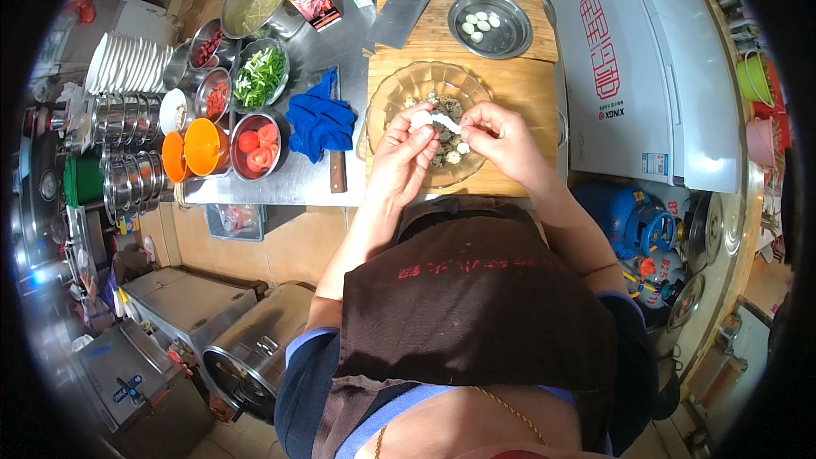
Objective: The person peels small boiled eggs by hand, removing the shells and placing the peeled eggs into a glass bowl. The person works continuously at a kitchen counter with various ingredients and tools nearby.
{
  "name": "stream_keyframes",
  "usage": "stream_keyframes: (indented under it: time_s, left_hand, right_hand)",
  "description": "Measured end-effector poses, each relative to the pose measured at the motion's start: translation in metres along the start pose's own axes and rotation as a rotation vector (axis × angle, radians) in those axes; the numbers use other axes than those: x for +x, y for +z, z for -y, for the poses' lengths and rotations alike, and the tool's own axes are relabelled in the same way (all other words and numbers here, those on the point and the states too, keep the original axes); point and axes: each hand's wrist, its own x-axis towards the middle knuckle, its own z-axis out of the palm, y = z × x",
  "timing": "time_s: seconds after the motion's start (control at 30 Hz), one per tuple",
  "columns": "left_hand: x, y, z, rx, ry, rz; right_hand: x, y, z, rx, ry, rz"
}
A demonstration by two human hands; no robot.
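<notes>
Over an amber glass bowl (389, 92), my left hand (408, 146) grips a small white peeled quail egg (421, 118) in its fingertips. My right hand (494, 134) pinches a strip of eggshell (447, 122), which stretches across to the egg. Speckled quail eggs and shell bits (453, 157) lie in the bowl beneath both hands. Beyond it, a steel dish (503, 38) on a wooden cutting board (424, 54) holds several peeled eggs (482, 25).
A cleaver (404, 7) lies across the far board. To the left are a blue cloth (320, 116) over a wooden-handled knife (338, 172), a bowl of chopped scallions (260, 76), a bowl of tomatoes (256, 148), orange cups (203, 146) and a phone (312, 2). A white freezer (637, 76) stands right.
</notes>
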Motion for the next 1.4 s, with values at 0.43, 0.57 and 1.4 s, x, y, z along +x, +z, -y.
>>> stream_keyframes:
  time_s: [0.43,0.57,1.4]
  left_hand:
    - [0.0,0.006,-0.006,0.088,0.055,-0.063]
    - [0.0,0.012,0.0,0.174,0.102,-0.086]
    - [0.0,0.014,0.014,0.363,0.226,-0.085]
  right_hand:
    - [0.006,0.004,-0.002,0.016,-0.097,-0.085]
    - [0.007,0.015,0.017,-0.053,-0.075,-0.054]
    - [0.004,0.018,0.005,-0.151,-0.051,-0.217]
